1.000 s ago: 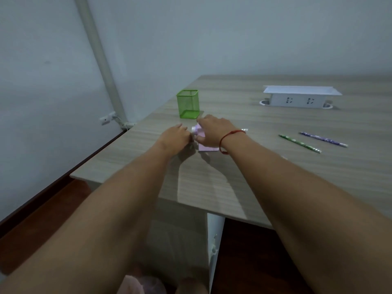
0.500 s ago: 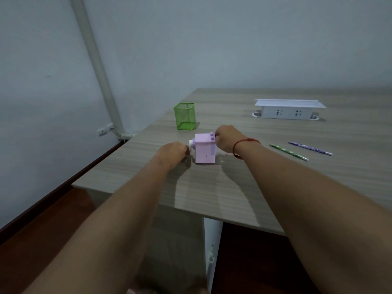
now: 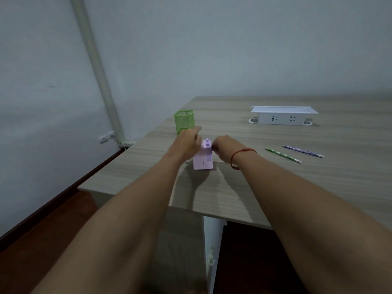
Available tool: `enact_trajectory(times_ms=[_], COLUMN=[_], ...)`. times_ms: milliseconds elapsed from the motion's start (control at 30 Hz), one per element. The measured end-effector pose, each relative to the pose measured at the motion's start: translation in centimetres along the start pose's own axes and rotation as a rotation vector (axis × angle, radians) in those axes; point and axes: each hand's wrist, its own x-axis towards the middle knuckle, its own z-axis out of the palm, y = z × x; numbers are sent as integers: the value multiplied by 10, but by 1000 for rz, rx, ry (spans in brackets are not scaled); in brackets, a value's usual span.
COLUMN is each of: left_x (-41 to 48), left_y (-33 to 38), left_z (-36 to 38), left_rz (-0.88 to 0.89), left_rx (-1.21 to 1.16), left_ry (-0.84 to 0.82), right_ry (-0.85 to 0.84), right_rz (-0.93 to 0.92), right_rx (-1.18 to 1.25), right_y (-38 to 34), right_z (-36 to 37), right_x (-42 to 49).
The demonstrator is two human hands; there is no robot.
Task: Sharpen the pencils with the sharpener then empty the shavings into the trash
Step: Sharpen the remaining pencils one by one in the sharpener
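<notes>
A pink crank sharpener (image 3: 203,159) stands upright on the wooden desk (image 3: 275,183), near its left front corner. My left hand (image 3: 186,143) is blurred against the sharpener's left side, where the crank sits, and hides the crank. My right hand (image 3: 226,147), with a red string on the wrist, pinches the sharpener's upper right side with closed fingers; a small dark part shows at the fingertips. A green pencil (image 3: 283,155) and a purple pencil (image 3: 303,151) lie side by side on the desk to the right. No trash bin is in view.
A green mesh pencil cup (image 3: 184,122) stands just behind my left hand. A white socket box (image 3: 284,115) sits at the back of the desk. A white pipe (image 3: 95,71) runs down the wall at left. The desk's front edge is close below the sharpener.
The sharpener came out from under my right hand, which moved to its right side. My left hand has risen from low beside the sharpener to its upper left. The camera has tilted up.
</notes>
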Motion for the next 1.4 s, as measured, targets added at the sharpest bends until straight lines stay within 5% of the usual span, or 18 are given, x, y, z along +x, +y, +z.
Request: enact_trajectory(times_ms=[233, 833, 1067, 1400], left_x=[-4, -5, -10, -8], left_y=[5, 6, 4, 18], left_z=[38, 34, 32, 43], left_rz=[-115, -114, -95, -112], left_rx=[-100, -127, -130, -169], left_ry=[98, 20, 60, 129], right_ry=[39, 102, 69, 74], right_rz=[-120, -134, 33, 129], right_rx=[-126, -294, -301, -224], right_y=[8, 23, 85, 83], right_z=[5, 8, -10, 2], right_x=[-11, -24, -57, -50])
